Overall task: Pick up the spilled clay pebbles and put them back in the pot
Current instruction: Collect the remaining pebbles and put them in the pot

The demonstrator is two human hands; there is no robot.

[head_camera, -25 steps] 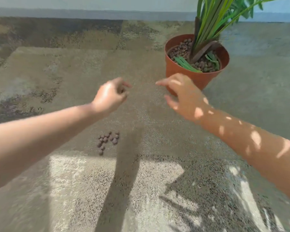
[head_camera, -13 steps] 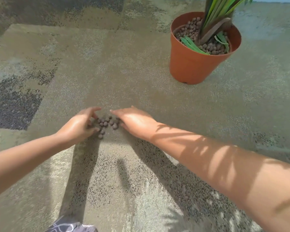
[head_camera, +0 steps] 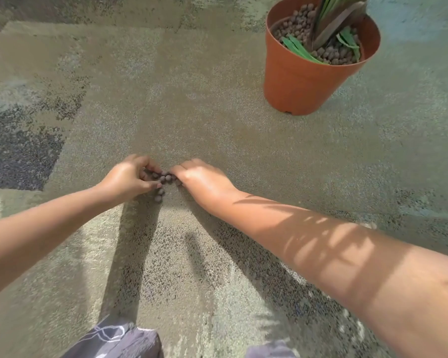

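A small heap of brown clay pebbles (head_camera: pixel 164 180) lies on the carpet between my two hands. My left hand (head_camera: pixel 128 178) cups the heap from the left, its fingers curled around several pebbles. From the right, my right hand (head_camera: pixel 202 180) presses its fingertips against the same heap. Part of the heap is hidden under the fingers. The orange pot (head_camera: pixel 303 81) stands at the upper right, well away from both hands, holding a green plant (head_camera: pixel 331 19) and many more pebbles.
Mottled grey-green carpet (head_camera: pixel 191 99) covers the whole floor, with a darker patch (head_camera: pixel 19 156) at the left. My knees in patterned grey cloth (head_camera: pixel 117 337) show at the bottom edge. Leaf shadows fall across my right forearm.
Both hands dropped from mid-air to the carpet and closed in on the pebble heap from either side. The fingers now curl tighter around it. The camera tilted down and nearer.
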